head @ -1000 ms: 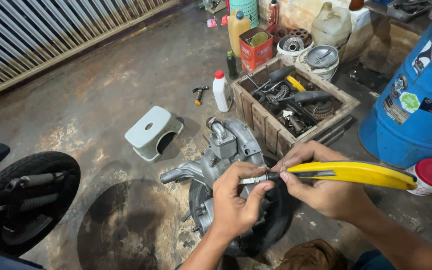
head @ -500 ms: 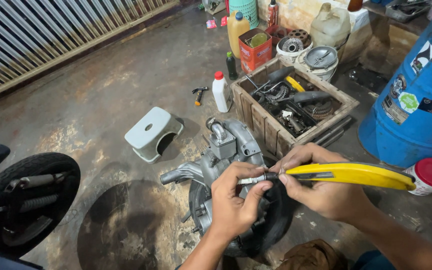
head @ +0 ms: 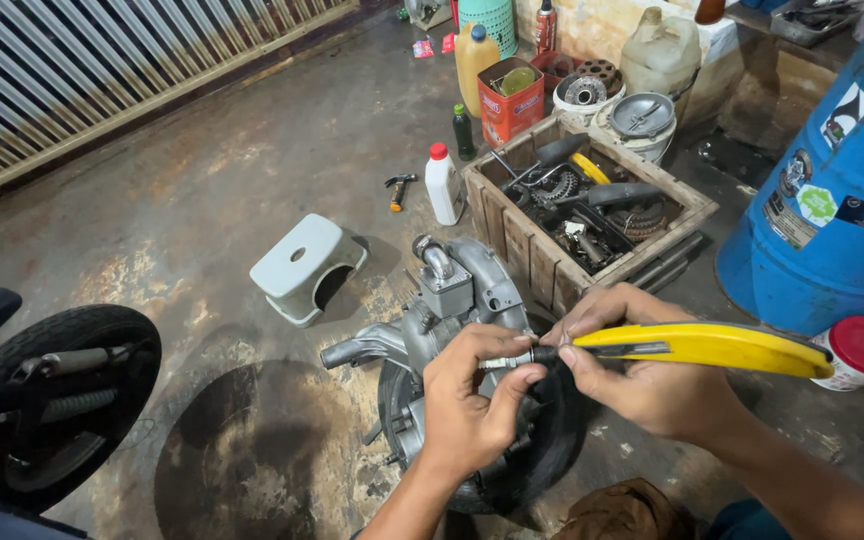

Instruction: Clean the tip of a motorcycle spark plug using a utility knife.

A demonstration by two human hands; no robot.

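A grey metal engine housing (head: 457,290) with a small black tyre (head: 542,450) lies on the concrete floor below me. My left hand (head: 467,400) pinches a small metal fitting (head: 504,362) over the tyre. My right hand (head: 632,370) grips the front end of a long yellow-handled tool (head: 712,347), its dark tip meeting that fitting. The handle points out to the right.
A wooden crate (head: 512,225) full of tools and parts stands behind the engine. A blue drum (head: 832,190) is at right, with a red-lidded tub (head: 862,352) beside it. A grey step stool (head: 304,265), a white bottle (head: 442,183), cans and jugs, and a motorbike wheel (head: 47,400) at left surround me.
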